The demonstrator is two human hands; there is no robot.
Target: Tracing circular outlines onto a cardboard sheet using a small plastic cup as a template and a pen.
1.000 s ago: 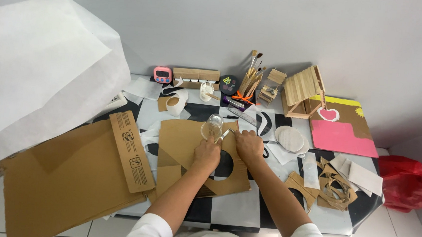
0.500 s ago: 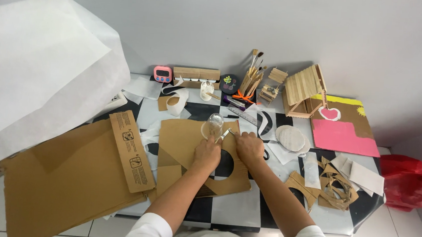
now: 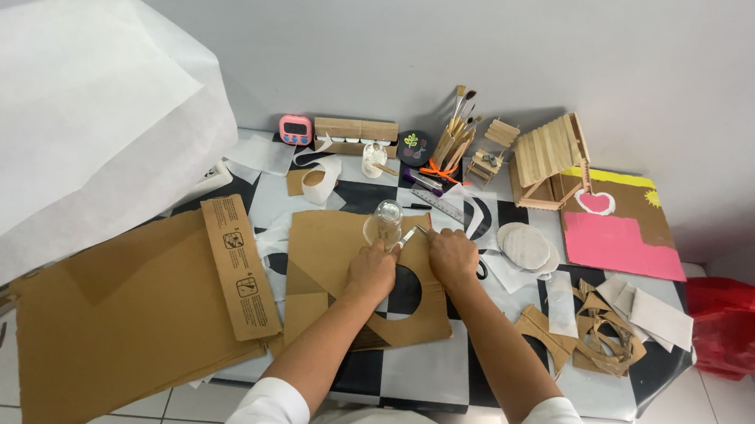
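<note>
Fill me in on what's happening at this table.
A person works on a brown cardboard sheet that has a round hole cut in it. The left hand steadies an upturned clear glass on the sheet, while the right hand holds a slim metal tool, probably a craft knife, against the glass. Cardboard scraps lie to the right.

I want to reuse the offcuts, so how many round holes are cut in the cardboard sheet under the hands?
1 shows: a round hole in the cardboard sheet, just below the left hand and the right hand. The hands and forearms may hide others.
</note>
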